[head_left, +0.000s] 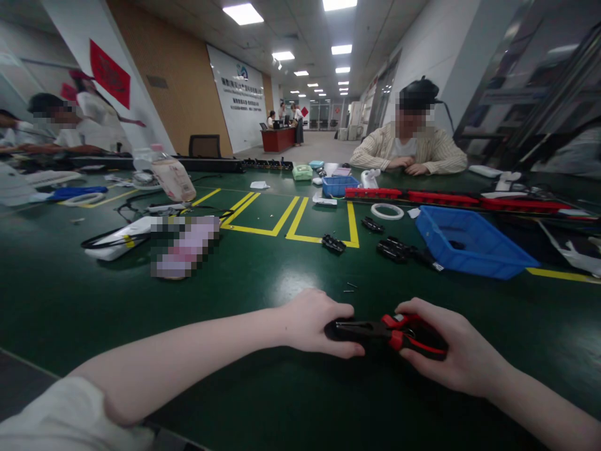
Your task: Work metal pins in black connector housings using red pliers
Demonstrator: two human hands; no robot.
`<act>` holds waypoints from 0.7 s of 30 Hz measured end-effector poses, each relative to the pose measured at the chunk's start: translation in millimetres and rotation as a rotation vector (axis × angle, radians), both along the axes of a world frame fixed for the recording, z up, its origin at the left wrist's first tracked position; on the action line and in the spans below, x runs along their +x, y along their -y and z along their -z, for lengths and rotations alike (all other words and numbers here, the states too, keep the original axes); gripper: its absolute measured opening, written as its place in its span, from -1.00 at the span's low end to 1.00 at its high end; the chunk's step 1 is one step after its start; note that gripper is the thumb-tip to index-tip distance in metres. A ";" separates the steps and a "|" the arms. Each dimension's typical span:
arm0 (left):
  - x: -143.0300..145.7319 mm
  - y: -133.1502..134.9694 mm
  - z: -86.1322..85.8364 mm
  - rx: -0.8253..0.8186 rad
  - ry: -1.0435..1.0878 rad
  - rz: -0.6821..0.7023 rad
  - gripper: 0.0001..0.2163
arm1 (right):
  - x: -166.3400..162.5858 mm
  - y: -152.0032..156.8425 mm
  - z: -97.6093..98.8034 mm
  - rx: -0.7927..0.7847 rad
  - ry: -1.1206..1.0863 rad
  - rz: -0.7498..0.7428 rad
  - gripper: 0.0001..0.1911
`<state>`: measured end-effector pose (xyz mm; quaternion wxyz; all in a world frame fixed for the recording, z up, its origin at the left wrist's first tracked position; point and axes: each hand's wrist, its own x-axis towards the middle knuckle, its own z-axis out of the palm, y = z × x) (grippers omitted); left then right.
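Note:
My right hand [451,341] is closed around the red-and-black handles of a pair of pliers [399,338], whose handles are spread apart. The jaws point left, towards my left hand [319,322]. Between its thumb and fingers my left hand grips a small black piece [334,329] at the jaw tips; its exact kind is hard to make out. Just beyond my hands lie two thin metal pins [350,287] on the green table [263,294]. Farther back is a small black ridged part [333,243], with more black parts [394,248] to its right.
A blue bin [479,244] stands at the right, near a white ring [387,212] and a long red strip [446,199]. On the left are a phone [190,247], a white pouch [117,238] and a bottle [173,175]. A person [413,134] sits across the table.

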<state>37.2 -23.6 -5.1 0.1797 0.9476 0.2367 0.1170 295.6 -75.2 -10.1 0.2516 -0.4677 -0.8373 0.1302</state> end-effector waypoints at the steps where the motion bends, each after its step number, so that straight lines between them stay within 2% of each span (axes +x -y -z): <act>1: 0.0 0.0 0.3 0.002 0.005 -0.006 -0.63 | 0.6 -0.9 0.8 0.021 0.019 -0.008 -0.66; 6: -0.2 -0.3 0.0 0.007 0.010 0.018 -0.63 | 4.4 -5.7 4.4 0.074 0.138 -0.031 -0.54; 16: 1.5 -1.3 1.8 0.068 -0.023 0.051 -0.60 | 8.7 -11.6 2.1 0.059 0.143 -0.108 -0.65; 21: 2.4 -1.3 0.7 0.068 -0.026 0.050 -0.60 | 12.5 -14.2 5.6 0.166 0.180 -0.141 -0.63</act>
